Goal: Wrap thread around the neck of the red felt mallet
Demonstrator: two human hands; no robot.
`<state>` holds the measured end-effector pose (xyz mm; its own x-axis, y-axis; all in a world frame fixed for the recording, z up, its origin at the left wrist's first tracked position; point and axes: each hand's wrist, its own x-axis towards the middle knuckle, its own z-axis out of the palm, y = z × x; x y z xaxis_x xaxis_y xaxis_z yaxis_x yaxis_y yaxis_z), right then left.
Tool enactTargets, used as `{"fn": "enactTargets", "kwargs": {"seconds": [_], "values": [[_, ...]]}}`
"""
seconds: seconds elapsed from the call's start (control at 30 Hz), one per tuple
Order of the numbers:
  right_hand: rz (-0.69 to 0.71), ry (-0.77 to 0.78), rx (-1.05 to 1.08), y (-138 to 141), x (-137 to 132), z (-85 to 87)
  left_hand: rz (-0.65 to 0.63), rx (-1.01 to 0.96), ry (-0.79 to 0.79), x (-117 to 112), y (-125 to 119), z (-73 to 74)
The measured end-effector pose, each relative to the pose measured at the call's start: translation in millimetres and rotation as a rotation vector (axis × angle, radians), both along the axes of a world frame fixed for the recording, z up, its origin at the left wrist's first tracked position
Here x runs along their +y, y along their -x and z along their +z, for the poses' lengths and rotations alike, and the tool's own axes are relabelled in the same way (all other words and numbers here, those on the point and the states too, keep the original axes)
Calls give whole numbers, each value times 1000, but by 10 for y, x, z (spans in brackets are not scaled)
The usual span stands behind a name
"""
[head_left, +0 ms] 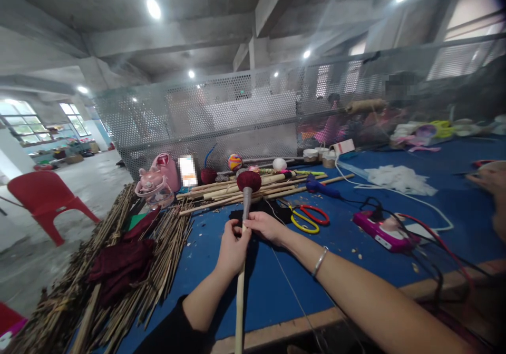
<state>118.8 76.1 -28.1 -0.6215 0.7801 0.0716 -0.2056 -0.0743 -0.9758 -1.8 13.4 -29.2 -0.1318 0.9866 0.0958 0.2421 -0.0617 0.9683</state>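
A mallet with a pale wooden stick [240, 296] and a dark red padded head [249, 181] points away from me over the blue table. Grey thread is wrapped round its neck [246, 202], below the head. My left hand [233, 248] is closed around the stick under this wrapping. From the other side, the fingertips of my right hand [263, 226] pinch at the wrapping's lower end. A thin loose thread [290, 283] runs from beneath my right hand towards the table's front edge. Whether my right fingers also grip thread is hidden.
Scissors [304, 230] with yellow and red handles lie right of my hands, before a magenta power strip [385, 231] with cables. Thin sticks [169, 262] and dark red cloth [122, 264] lie left. Wooden rods [213, 190] lie behind. Another person's hand [490, 180] shows far right.
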Motion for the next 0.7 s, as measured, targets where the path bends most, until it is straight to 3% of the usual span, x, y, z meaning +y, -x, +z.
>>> {"fn": "enactTargets", "kwargs": {"seconds": [0.1,0.23,0.4,0.5,0.7], "values": [[-27,0,1,-10,5,55,23,187,-173,117,49,94],[-113,0,-61,-33,-11,144,-116,519,-354,269,158,261],[-114,1,-67,-21,-30,127,-163,370,-317,198,176,210],[-90,-13,-29,-2,-24,80,-116,326,-296,122,171,156],[-98,-23,-51,-14,-14,75,-112,148,-138,87,170,141]]}}
